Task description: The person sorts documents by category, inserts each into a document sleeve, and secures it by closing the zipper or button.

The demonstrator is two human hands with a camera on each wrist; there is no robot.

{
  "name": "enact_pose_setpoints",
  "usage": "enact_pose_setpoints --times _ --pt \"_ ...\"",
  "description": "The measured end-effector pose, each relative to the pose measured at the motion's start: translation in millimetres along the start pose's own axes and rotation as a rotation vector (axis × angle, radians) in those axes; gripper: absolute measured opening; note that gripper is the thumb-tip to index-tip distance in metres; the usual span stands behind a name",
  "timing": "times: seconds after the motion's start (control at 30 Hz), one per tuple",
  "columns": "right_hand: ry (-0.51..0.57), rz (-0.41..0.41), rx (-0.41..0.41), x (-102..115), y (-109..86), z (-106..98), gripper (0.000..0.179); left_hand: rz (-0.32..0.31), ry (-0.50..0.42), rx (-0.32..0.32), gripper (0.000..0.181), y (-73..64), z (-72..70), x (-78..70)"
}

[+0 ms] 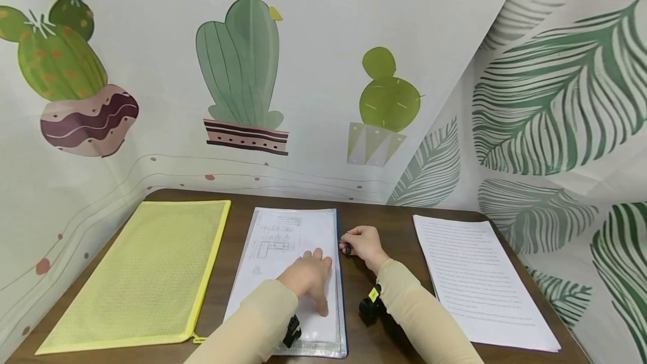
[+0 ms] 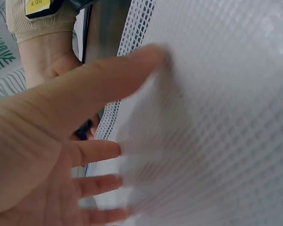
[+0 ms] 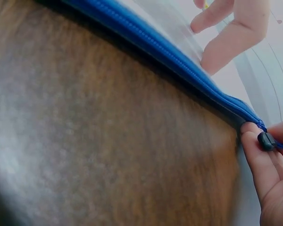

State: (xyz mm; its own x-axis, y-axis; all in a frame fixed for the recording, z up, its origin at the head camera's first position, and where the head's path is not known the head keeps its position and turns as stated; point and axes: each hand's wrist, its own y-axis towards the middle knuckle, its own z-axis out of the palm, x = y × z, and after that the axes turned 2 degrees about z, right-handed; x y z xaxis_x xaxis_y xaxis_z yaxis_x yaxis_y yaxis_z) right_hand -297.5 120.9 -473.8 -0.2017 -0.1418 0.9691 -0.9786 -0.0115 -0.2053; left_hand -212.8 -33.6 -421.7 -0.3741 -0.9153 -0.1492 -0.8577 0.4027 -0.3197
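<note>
While the left hand (image 1: 309,280) spreads over the clear zip pouch (image 1: 319,348), the right hand (image 1: 365,245) pinches the dark zip pull (image 3: 266,141) just off the pouch's right edge, near its far corner. That pouch lies flat in the middle of the bench (image 1: 394,223), its long side running away from the person, with a gridded border showing along the near edge and a blue zip (image 3: 146,40) down the right side. Through its see-through cover shows a white sheet with a line drawing (image 1: 275,246) and small markings on its upper half. The left hand has its fingers extended and its thumb apart, holding nothing; its fingertips are blurred in the left wrist view, so whether all of them press on the cover cannot be told. On the right hand, thumb and fingers are bent together around the pull, and a bit of blue cord shows beside it. Well to the left of the pouch lies a yellow mesh pouch (image 1: 141,274), flat, with a short yellow loop (image 1: 199,340) at its near right corner. To the right, beyond the right forearm, a stack of printed sheets (image 1: 485,285) lies slightly askew. Behind the bench hangs a pale wall covering (image 1: 323,44) printed with potted cacti and large leaves.
</note>
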Motion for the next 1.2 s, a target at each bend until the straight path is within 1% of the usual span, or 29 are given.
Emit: enact_pose_setpoints --times 0.1,0.33,0.53,0.67,0.87,1.03,1.2 --pt "0.003 0.002 0.004 0 -0.2 1 0.010 -0.005 -0.045 -0.033 0.091 2.8 1.8 2.8" --pt "-0.008 0.013 -0.001 -2 1.6 2 0.010 0.013 -0.111 -0.051 0.090 11.3 3.6 12.0" --pt "-0.013 0.004 -0.001 -4 3.6 2 0.010 0.005 -0.108 -0.049 0.096 12.7 3.0 15.1" --pt "-0.019 0.008 -0.007 -4 3.6 3 0.009 0.009 -0.103 -0.057 0.096 11.3 2.2 15.0" --pt "0.002 0.001 0.001 -5 5.4 4 0.009 0.008 -0.102 -0.063 0.097 10.0 1.0 14.4" --pt "0.005 0.007 -0.011 -4 7.2 2 0.009 0.008 -0.104 -0.064 0.097 11.6 1.6 13.7" --pt "0.014 0.007 -0.003 -2 7.4 0 0.010 0.003 -0.097 -0.071 0.098 13.2 3.0 13.8"
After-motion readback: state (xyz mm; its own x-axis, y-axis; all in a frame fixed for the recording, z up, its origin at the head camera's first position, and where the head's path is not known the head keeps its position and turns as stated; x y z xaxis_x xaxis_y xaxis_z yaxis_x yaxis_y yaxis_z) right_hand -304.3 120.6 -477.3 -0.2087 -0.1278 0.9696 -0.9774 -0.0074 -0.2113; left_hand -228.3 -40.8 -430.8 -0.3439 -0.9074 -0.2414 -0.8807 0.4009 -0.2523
